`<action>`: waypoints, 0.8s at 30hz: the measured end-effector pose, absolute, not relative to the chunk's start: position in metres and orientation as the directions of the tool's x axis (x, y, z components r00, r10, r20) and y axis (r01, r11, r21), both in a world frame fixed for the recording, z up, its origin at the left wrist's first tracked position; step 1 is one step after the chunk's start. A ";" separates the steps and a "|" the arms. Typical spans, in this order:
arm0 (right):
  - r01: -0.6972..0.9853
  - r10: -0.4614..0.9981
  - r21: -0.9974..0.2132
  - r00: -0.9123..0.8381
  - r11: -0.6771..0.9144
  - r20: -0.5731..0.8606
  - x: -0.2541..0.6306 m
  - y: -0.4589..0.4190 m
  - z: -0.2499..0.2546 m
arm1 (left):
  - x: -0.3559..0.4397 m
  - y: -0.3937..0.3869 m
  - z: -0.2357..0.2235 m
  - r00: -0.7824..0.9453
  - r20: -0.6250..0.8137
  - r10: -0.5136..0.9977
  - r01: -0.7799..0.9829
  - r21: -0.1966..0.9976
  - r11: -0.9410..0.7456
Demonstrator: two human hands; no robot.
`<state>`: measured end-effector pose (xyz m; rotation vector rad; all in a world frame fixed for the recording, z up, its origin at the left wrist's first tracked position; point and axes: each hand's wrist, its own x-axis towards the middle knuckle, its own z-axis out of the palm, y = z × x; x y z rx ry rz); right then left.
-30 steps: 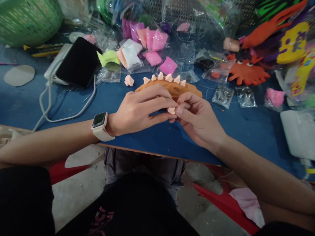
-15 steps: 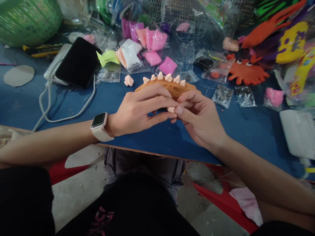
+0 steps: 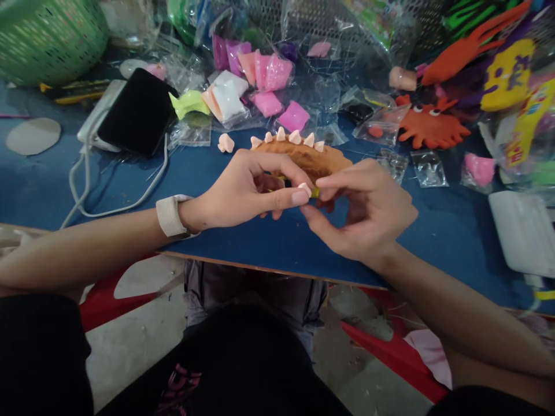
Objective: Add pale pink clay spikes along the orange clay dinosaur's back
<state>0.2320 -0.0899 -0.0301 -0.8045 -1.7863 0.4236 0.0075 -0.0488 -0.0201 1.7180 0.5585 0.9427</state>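
- Left hand [image 3: 247, 190], centre of the frame: its thumb and forefinger pinch a small, pale pink clay piece [image 3: 304, 189] at their tips.
- Right hand [image 3: 368, 211], right of centre: thumb and forefinger parted, their tips just to the right of the small piece; whether its other fingers hold anything, I cannot tell.
- A long, curved, orange-brown clay shape [image 3: 303, 159] lies on the blue tabletop [image 3: 243, 245], directly above both hands in the frame and partly hidden by them.
- Six pale pink clay points [image 3: 295, 137] stand in a row along its upper edge.
- A sliver of something yellow [image 3: 315, 192] shows between the hands, mostly hidden.
- A pale pink clay lump [image 3: 226, 143] lies above the left hand, just left of the curved shape.
- A black, flat, rectangular phone [image 3: 137, 112] is at the upper left; an orange clay crab with white eyes [image 3: 431, 124] is at the upper right.
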 end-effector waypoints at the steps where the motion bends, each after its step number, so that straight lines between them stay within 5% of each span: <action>1: 0.369 0.654 -0.560 -0.214 0.742 0.725 0.233 -0.089 -0.031 | 0.008 -0.050 -0.020 0.596 0.295 0.747 -0.098 0.950 -0.297; 6: 0.460 0.504 -0.348 -0.278 0.817 0.817 0.239 -0.086 -0.033 | 0.008 -0.051 -0.021 0.646 0.207 0.735 -0.117 0.978 -0.173; 14: 0.480 0.850 -0.707 -0.208 0.519 0.483 0.243 -0.083 -0.023 | 0.008 -0.052 -0.019 0.648 0.142 0.748 -0.083 0.990 -0.116; 21: 0.517 0.633 -0.453 -0.247 0.726 0.734 0.282 -0.052 -0.015 | 0.005 -0.051 -0.018 0.687 0.133 0.714 -0.057 0.990 -0.129; 24: 0.579 0.649 -0.455 -0.177 0.677 0.740 0.304 -0.029 -0.020 | 0.004 -0.052 -0.016 0.770 0.098 0.631 0.014 0.985 -0.170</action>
